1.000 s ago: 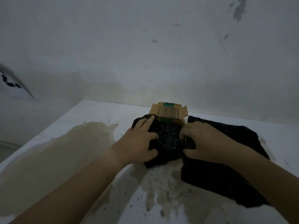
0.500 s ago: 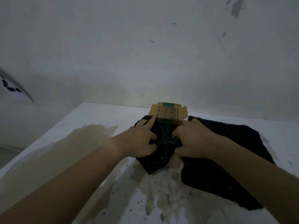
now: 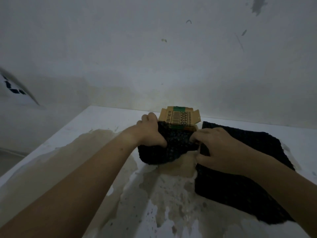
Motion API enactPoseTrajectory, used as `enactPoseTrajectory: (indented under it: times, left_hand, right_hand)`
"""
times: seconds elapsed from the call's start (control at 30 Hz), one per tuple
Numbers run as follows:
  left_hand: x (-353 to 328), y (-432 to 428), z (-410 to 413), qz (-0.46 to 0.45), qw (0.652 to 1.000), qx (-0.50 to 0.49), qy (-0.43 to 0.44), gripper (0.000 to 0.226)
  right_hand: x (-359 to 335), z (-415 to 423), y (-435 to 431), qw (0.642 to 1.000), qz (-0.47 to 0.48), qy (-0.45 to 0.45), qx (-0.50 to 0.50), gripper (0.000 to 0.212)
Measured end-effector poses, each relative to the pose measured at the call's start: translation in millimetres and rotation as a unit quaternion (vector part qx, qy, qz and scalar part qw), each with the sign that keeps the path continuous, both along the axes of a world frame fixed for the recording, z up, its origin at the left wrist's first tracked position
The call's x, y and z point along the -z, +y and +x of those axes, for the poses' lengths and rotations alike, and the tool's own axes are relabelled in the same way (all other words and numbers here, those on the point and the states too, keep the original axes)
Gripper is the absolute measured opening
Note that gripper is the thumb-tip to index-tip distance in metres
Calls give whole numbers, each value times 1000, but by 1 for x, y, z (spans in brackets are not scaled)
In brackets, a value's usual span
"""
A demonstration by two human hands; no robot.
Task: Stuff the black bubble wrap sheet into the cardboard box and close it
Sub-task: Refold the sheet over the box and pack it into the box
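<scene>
A small cardboard box with a barcode label and green tape stands at the back middle of the table, its lid flap raised. The black bubble wrap sheet is bunched over the box's mouth, and the rest of the sheet spreads flat to the right. My left hand grips the bunched wrap at the box's left side. My right hand clutches the wrap at the box's right front. The inside of the box is hidden by the wrap.
The white table has large brownish stains on its left and middle. A grey wall rises right behind the box. The table's left edge drops off to a floor.
My left hand has moved up and back to the box's left side, pulling the wrap tighter. More of the bunched wrap has gathered over the box. My right hand shifted slightly right.
</scene>
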State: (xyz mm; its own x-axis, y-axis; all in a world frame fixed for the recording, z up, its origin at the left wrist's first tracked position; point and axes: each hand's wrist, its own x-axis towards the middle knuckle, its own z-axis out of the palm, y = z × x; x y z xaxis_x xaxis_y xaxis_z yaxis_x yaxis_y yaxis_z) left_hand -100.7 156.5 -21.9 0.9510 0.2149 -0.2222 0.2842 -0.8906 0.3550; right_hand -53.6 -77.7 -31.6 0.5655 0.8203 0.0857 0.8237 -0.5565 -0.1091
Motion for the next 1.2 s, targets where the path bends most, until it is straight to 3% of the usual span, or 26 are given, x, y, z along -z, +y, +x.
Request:
enactPoseTrajectory:
  times: [0.13, 0.37, 0.53, 0.67, 0.8, 0.93, 1.1, 1.2]
  left_hand:
    - [-5, -12, 17, 24, 995, -41, 87, 87]
    - [7, -22, 26, 36, 995, -24, 86, 89]
    - [14, 3, 19, -102, 993, 2, 66, 77]
    - [15, 19, 13, -260, 963, -36, 57, 70]
    - [8, 16, 6, -261, 963, -15, 72, 91]
    - [12, 7, 7, -197, 978, -1, 62, 96]
    - [16, 13, 9, -179, 983, 0, 32, 79]
    - [21, 10, 12, -154, 988, 3, 24, 74]
  right_hand:
    - [7, -4, -4, 998, 51, 21, -21, 35]
    - [11, -14, 2, 996, 80, 29, -32, 41]
    - [6, -16, 18, 998, -63, 6, 1, 49]
    - [-2, -16, 34, 990, -141, 11, 25, 47]
    - [-3, -17, 51, 985, -165, 39, 35, 15]
    - [12, -8, 42, 996, -74, 39, -18, 15]
    - [19, -9, 22, 973, 179, 142, -24, 31]
    - [14, -11, 29, 984, 126, 123, -23, 32]
